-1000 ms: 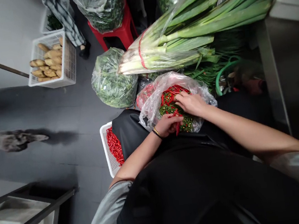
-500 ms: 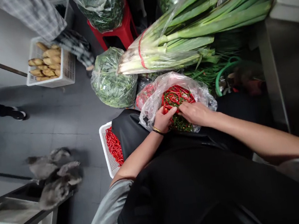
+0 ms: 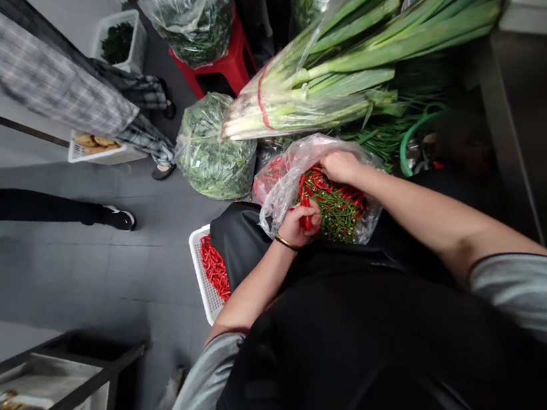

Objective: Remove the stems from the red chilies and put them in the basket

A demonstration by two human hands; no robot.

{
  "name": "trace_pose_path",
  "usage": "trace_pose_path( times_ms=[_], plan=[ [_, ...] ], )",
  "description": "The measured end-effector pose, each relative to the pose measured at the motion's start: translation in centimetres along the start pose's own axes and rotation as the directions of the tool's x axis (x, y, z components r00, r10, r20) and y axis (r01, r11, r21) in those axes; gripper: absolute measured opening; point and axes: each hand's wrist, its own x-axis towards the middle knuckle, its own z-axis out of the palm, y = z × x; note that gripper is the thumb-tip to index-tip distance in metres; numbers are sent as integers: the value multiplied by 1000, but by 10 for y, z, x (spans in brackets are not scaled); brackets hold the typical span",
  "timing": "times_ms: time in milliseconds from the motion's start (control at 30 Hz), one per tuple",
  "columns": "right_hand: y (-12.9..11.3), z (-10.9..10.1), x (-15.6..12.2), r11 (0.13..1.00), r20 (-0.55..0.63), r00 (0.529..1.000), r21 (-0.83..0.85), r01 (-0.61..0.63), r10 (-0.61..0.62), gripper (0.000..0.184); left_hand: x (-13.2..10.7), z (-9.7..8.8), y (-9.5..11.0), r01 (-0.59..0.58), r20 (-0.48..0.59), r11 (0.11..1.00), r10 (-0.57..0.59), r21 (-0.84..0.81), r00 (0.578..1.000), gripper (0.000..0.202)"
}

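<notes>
A clear plastic bag (image 3: pixel 274 208) stands open at my lap, full of red chilies with green stems (image 3: pixel 338 213). My left hand (image 3: pixel 301 223) is closed around several red chilies (image 3: pixel 307 212) at the bag's near left side. At the bag's far side, my right hand (image 3: pixel 341 166) reaches in with its fingers bent down against the chilies. Its fingertips are partly hidden, so what they pinch cannot be made out. Beside my left leg sits a white basket (image 3: pixel 200 268) with stemless red chilies (image 3: pixel 215 270) in it.
Large leeks (image 3: pixel 289 95) in plastic lie beyond the bag, beside a bag of leafy greens (image 3: pixel 216 152). A red stool (image 3: pixel 220 71) bears another bag. A green-rimmed container (image 3: pixel 404 147) stands right. Two people's legs (image 3: pixel 114 216) are at left, near a white crate (image 3: pixel 110 156).
My hands were together over the chilies; now they are apart. The right has moved to the bag's far side, the left back with chilies. People at left have stepped closer.
</notes>
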Motion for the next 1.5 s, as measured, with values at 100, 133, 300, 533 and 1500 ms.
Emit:
trace_pose_path(
  times_ms=[100,133,300,533,1500],
  plan=[
    [5,-4,-9,989,-53,998,144,46,-39,26,2,1,-2,-56,-110,996,64,74,992,32],
    [6,-7,-21,966,-66,997,254,54,-38,23,3,1,-3,-60,-157,990,80,124,984,35],
    [-9,-12,-98,632,-53,987,763,137,-150,25,7,9,-10,-23,-159,906,99,422,982,40],
    [-3,16,-107,516,194,971,851,-97,-137,40,-6,10,-4,-213,89,791,198,574,976,27],
    [-9,8,0,993,80,996,105,-46,37,49,4,-3,-4,191,-90,979,-184,77,979,22]
  ],
)
